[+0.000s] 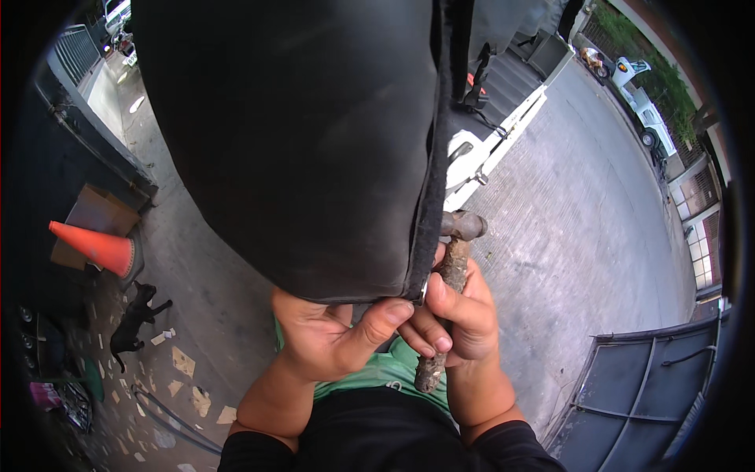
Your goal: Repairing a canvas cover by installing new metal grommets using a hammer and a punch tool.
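Many pale scraps (pixel 183 362) are scattered over the concrete floor (pixel 224 295) at left, near an orange cone (pixel 98 248) and a black cat (pixel 134 321). Centrally, a black padded piece (pixel 299 157) is pinched at its lower edge by the left hand (pixel 326 334); just beside it, a hammer (pixel 455 263) is clasped by the right hand (pixel 469 318), handle slanted, head foremost.
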Available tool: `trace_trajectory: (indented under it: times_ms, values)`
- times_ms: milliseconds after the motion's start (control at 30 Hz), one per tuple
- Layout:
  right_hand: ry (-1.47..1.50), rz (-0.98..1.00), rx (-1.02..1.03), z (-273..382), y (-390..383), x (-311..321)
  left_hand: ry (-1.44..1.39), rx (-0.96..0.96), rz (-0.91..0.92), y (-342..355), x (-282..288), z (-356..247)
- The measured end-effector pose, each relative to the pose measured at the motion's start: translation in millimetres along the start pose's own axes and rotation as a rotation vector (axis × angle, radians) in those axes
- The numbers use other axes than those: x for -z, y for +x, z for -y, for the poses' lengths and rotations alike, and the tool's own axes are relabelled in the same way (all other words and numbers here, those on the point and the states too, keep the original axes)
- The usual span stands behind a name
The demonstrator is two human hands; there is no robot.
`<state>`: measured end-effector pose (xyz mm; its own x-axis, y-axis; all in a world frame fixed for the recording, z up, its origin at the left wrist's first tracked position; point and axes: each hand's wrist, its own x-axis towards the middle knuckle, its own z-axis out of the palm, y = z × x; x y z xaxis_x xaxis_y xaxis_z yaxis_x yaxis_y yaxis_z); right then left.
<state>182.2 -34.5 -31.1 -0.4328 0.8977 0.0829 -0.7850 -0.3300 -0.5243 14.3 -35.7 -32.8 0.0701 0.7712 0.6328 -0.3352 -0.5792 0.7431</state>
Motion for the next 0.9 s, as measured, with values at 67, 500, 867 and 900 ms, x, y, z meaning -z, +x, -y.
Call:
trace_trajectory:
  times_ms: [67, 500, 867, 900]
  values:
    - [-0.046, -0.005, -0.037, 1, 1, 1, -0.051, 0.047, 0.006, 1, 0, -2]
    - [-0.196, 0.026, 0.077, -1, 1, 2, -0.033, 0.294, -0.184, 2, -25, -22]
    - [-0.394, -0.041, 0.156, -5, -5, -3, -0.076, 0.348, -0.115, -3, -18, -23]
    - [-0.392, -0.041, 0.158, -4, -4, -4, -0.087, 0.367, -0.115, -1, -19, -25]
